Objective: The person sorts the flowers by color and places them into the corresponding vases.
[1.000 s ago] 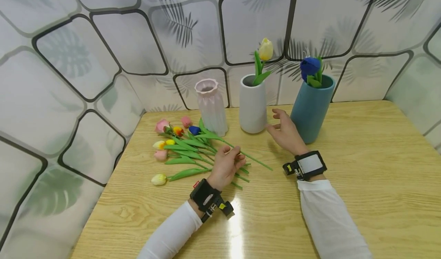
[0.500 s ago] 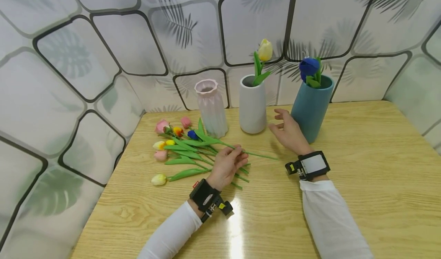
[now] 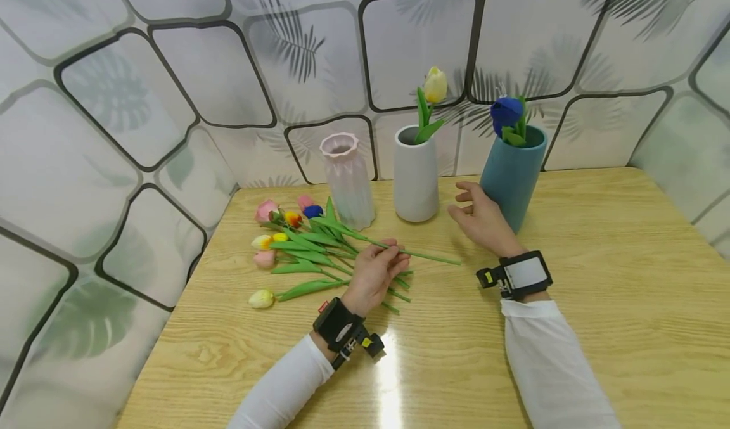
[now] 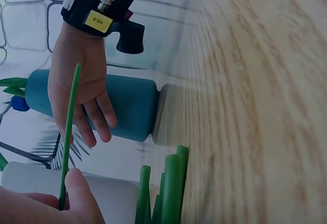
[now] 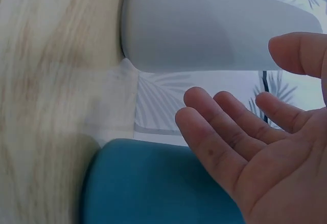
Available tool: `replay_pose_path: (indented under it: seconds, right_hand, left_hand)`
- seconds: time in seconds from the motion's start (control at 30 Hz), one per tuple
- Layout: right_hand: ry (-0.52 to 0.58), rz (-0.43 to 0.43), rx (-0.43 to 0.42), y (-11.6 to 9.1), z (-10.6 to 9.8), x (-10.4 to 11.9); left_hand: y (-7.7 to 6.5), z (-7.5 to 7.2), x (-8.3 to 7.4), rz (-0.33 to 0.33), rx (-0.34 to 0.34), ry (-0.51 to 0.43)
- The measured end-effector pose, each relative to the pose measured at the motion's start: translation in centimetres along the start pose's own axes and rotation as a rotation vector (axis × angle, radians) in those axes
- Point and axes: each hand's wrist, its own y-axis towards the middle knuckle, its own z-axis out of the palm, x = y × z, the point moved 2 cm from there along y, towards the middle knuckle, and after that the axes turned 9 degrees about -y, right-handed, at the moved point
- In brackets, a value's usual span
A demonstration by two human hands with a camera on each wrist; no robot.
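My left hand (image 3: 373,278) pinches the green stem (image 4: 70,127) of a blue tulip (image 3: 312,211) between thumb and finger. The stem's free end points right, above the tabletop. More artificial flowers lie under and beside that hand, among them a yellow-white tulip (image 3: 262,298) and a pink rose (image 3: 266,211). Beside the teal vase (image 3: 513,179), my right hand (image 3: 485,223) is held with its fingers loosely extended and nothing in them. The right wrist view shows it near the gap between the teal vase and the white vase (image 5: 204,27).
A pink-and-white fluted vase (image 3: 349,182) stands at the back, behind the flowers. One pale yellow tulip (image 3: 436,85) stands in the white vase and a blue flower (image 3: 506,113) in the teal one. Patterned wall covering borders the wooden table (image 3: 616,289).
The pinched stem's free end has swung up and away from me, and the blue tulip head has shifted left. My right hand has drifted slightly right. The vases stay put.
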Motion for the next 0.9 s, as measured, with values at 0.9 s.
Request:
replay_pose_path:
  seconds: [0.9]
  right_hand:
    - [-0.182,-0.066,0.198,-3.3,-4.8,-0.8]
  left_hand:
    - [0.2,-0.3,-0.4,0.188,-0.022,0.082]
